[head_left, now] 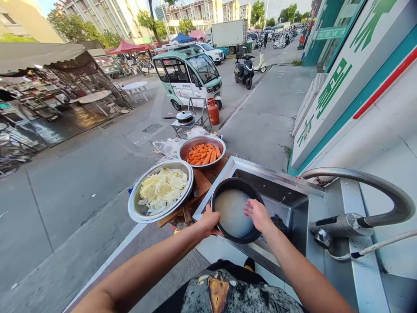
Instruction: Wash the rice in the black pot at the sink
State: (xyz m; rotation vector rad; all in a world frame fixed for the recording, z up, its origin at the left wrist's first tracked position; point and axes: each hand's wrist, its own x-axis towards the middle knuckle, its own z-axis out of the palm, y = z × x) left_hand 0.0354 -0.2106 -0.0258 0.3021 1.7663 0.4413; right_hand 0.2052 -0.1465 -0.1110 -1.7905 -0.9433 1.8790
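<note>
A black round pot (224,191) filled with cloudy white water and rice rests in a steel sink (286,200). My left hand (208,221) grips the pot's near left rim. My right hand (257,214) hovers over the pot's right side, fingers spread and dipping toward the water. A curved steel faucet (368,180) arches over the sink from the right.
A steel bowl of sliced cabbage (161,191) and a steel bowl of carrot pieces (202,152) sit on a wooden board (202,182) left of the sink. Beyond are a small stove table with a pan (184,117), an orange gas cylinder (213,111), a green mini vehicle (187,74) and the street.
</note>
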